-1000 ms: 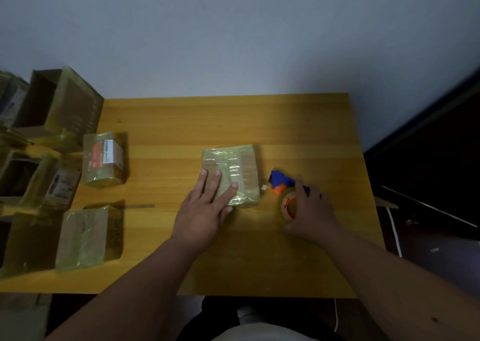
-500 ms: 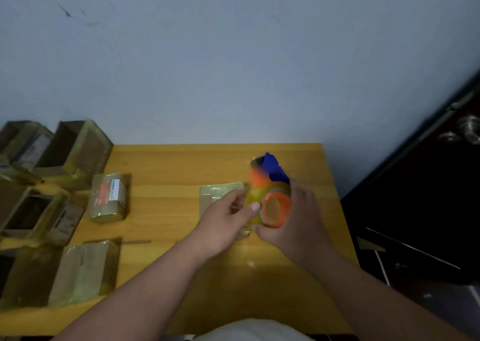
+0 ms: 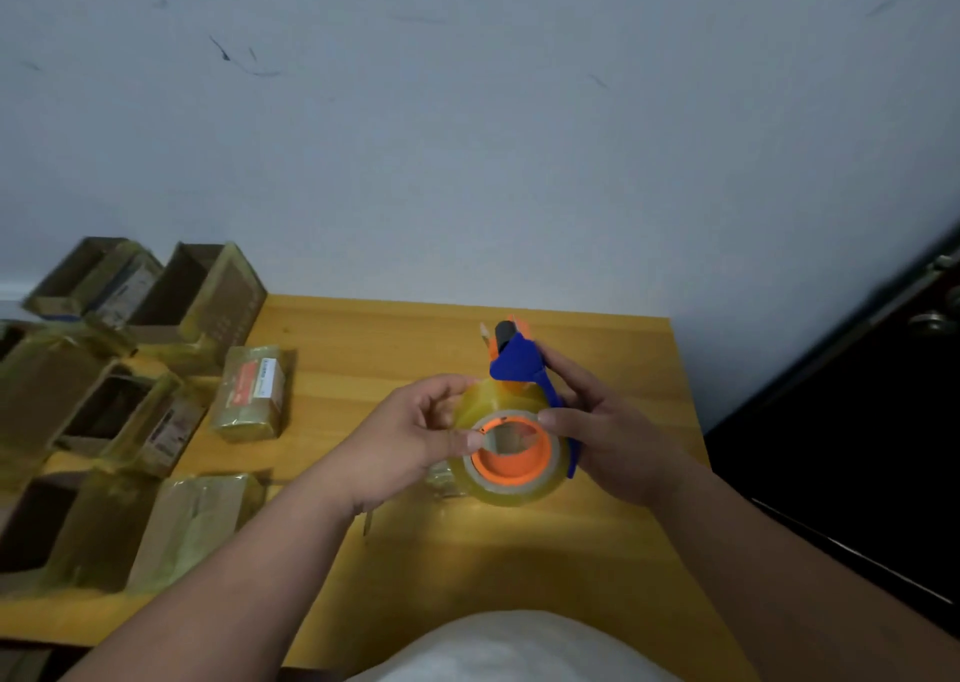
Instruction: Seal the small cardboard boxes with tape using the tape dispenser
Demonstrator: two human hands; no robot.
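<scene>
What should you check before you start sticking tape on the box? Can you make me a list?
1. Tape dispenser held firmly: ok, the right hand grips its blue frame.
2. Loose tape end found: cannot tell, the left hand pinches at the roll's edge, but no free end shows.
3. Box to seal in reach: cannot tell, the hands and roll hide all but a corner of it.
4. Space to work on the table: ok, bare wood lies in front.
5. Other taped boxes out of the way: ok, they sit off to the left.
</scene>
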